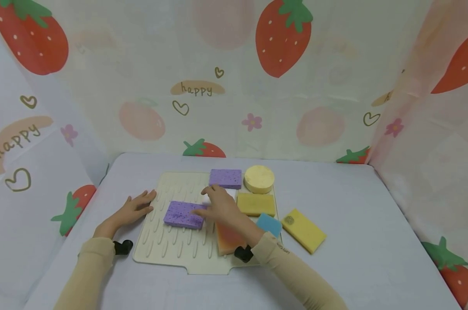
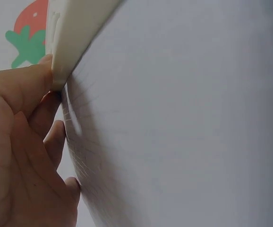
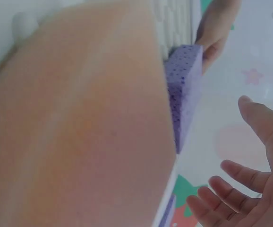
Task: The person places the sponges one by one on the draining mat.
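Observation:
A cream ridged drying mat [image 1: 156, 249] lies on the table. My left hand [image 1: 131, 210] is at its left edge, fingers extended, thumb and fingertips [image 2: 49, 101] touching the rim. Over the middle of the mat reaches my right hand [image 1: 223, 209], fingers spread and loosely bent, with nothing between them. Its thumb overlaps a pitted purple sponge [image 1: 179, 214] in the head view; the right wrist view shows the hand apart from this sponge [image 3: 184, 90]. Under the right forearm lies an orange sponge [image 1: 225, 243], partly hidden. A white piece [image 1: 231, 193] shows behind the right hand.
Along the mat's back right are another purple sponge [image 1: 225, 178], a round pale yellow sponge [image 1: 259, 178] and a yellow rectangular sponge [image 1: 256, 204]. A blue sponge [image 1: 269, 224] sits by the right edge. On the table beyond lies a yellow sponge [image 1: 305, 232] with a grey spot.

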A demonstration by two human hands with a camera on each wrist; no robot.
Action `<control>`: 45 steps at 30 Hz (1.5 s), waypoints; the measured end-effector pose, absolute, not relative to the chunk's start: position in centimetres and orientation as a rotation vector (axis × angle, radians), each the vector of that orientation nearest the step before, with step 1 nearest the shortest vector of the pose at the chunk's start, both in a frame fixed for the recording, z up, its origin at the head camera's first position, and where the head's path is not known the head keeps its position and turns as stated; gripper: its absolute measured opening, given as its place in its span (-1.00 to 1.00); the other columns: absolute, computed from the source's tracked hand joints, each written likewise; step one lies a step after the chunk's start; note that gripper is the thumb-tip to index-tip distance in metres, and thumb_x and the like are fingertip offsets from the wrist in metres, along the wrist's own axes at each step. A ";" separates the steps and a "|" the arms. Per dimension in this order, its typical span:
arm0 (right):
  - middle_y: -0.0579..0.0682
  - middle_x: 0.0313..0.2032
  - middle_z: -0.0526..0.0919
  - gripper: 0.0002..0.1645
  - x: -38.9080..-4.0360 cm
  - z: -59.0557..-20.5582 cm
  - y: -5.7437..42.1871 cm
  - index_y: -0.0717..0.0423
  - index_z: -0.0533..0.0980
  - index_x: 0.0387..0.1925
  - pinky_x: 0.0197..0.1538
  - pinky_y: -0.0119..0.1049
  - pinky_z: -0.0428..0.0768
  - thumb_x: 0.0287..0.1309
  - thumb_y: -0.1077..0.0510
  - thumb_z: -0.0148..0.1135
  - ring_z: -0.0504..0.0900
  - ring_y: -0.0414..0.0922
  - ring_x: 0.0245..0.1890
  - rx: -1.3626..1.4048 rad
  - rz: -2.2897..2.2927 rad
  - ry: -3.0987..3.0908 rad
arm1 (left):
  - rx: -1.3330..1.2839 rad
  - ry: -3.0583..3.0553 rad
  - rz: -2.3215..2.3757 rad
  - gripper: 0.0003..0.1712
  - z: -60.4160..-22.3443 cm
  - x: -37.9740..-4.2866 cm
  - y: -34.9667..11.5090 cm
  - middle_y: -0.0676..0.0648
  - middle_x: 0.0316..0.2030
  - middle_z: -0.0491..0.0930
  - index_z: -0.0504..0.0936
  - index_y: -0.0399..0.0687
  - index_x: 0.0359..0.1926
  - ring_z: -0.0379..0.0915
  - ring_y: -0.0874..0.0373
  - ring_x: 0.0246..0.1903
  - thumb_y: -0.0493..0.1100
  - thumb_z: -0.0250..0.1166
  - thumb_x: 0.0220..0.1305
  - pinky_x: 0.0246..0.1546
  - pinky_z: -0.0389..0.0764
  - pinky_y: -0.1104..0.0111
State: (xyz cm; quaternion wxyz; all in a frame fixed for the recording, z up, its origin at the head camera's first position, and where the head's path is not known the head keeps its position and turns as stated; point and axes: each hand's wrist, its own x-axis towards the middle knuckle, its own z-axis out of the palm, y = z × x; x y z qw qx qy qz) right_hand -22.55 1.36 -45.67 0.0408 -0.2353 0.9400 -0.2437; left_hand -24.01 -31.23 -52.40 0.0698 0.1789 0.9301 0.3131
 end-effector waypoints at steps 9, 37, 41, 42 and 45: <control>0.06 -0.09 0.49 -0.24 -22.4 -44.7 2.7 0.10 0.45 0.06 -0.20 -0.31 0.53 -0.06 -0.30 0.30 0.47 -0.14 -0.19 -0.784 -0.829 2.903 | 0.534 2.805 0.940 -0.32 -52.4 -24.0 -31.2 -0.33 0.35 0.06 0.15 -0.31 0.33 -0.18 -0.36 0.35 -0.08 0.13 0.31 0.17 -0.44 -0.34; -0.02 -0.11 0.50 -0.32 -21.9 -43.5 7.7 0.07 0.47 0.03 -0.13 -0.23 0.52 -0.04 -0.26 0.31 0.49 -0.06 -0.10 -0.743 -0.895 2.986 | 0.522 2.807 0.955 -0.31 -52.6 -23.8 -31.2 -0.31 0.35 0.06 0.15 -0.28 0.34 -0.19 -0.33 0.36 -0.04 0.11 0.32 0.19 -0.45 -0.31; -0.02 -0.14 0.51 -0.33 -21.7 -43.4 8.6 0.07 0.50 0.00 -0.16 -0.23 0.51 -0.04 -0.27 0.31 0.46 -0.08 -0.13 -0.758 -0.873 3.039 | 0.514 2.804 0.945 -0.31 -52.6 -23.7 -31.1 -0.31 0.35 0.06 0.14 -0.27 0.34 -0.19 -0.33 0.36 -0.03 0.11 0.32 0.20 -0.46 -0.30; -0.02 -0.15 0.52 -0.34 -21.7 -43.5 8.8 0.07 0.51 0.00 -0.17 -0.23 0.51 -0.04 -0.27 0.31 0.47 -0.08 -0.13 -0.758 -0.868 3.050 | 0.515 2.801 0.943 -0.31 -52.5 -23.7 -31.1 -0.31 0.35 0.06 0.13 -0.27 0.34 -0.20 -0.33 0.36 -0.04 0.10 0.32 0.20 -0.46 -0.30; -0.01 -0.16 0.52 -0.34 -21.7 -43.5 9.3 0.06 0.51 -0.02 -0.19 -0.23 0.50 -0.06 -0.26 0.32 0.47 -0.07 -0.15 -0.743 -0.864 3.071 | 0.520 2.800 0.947 -0.32 -52.4 -23.7 -31.2 -0.31 0.35 0.06 0.13 -0.28 0.34 -0.20 -0.34 0.36 -0.06 0.10 0.32 0.20 -0.46 -0.30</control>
